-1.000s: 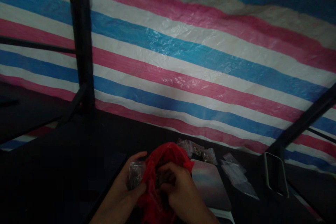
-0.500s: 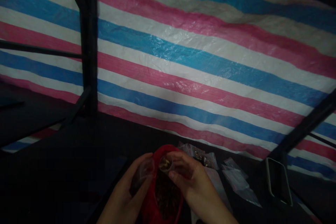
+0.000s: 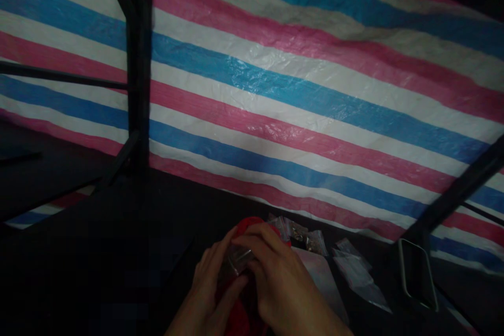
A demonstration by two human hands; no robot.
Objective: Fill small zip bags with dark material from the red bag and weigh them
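Low in the head view, my left hand [image 3: 210, 286] and my right hand [image 3: 277, 286] meet over a red plastic bag [image 3: 246, 223] on a dark table. Both hands pinch a small clear plastic packet [image 3: 238, 258] held between them just above the bag's mouth. The fingers of each hand are curled closed on the packet. Most of the red bag is hidden under my hands; only its top rim and a strip between my wrists show.
Several small filled clear packets [image 3: 301, 232] lie behind the bag, with empty clear packets [image 3: 356, 270] to their right. A phone [image 3: 417, 281] lies at the right. A flat pale sheet [image 3: 323, 283] rests beside my right hand. A striped tarpaulin [image 3: 275, 94] and dark frame posts [image 3: 137, 63] stand behind.
My right hand came out of the red bag with small pieces, and both hands then closed together over the clear packet above the bag. The view shifted slightly.
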